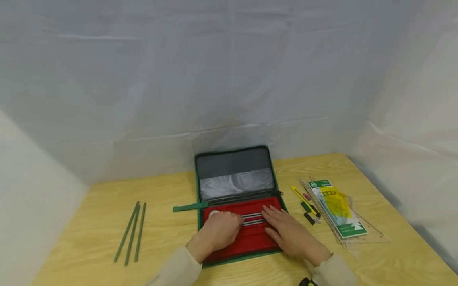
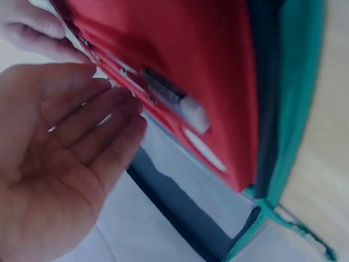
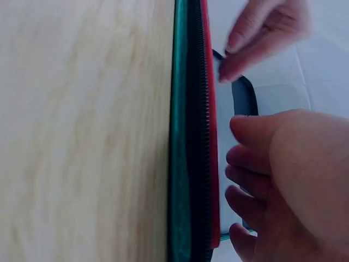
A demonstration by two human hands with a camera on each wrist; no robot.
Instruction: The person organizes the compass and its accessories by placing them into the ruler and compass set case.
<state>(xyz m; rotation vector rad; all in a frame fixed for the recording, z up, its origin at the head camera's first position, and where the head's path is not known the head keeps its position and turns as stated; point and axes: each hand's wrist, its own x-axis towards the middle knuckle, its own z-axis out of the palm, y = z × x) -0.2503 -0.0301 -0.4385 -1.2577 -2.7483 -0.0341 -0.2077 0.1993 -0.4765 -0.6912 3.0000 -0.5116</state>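
Note:
A green zip case lies unfolded, its grey lid raised at the back. Its red tray holds slim silver metal tools; the left wrist view also shows a small dark tube with a whitish end in a slot. My left hand is over the tray's left half, fingers gently bent, with nothing seen in its grasp. Fingers extended, my right hand lies over the tray's right side by the tools' ends. Whether its fingertips touch them is unclear.
Several green pencils or thin sticks lie left of the case. To the right are a yellow cutter, small dark pieces, and a green-and-white packet over clear rulers. A dark object sits at the near edge.

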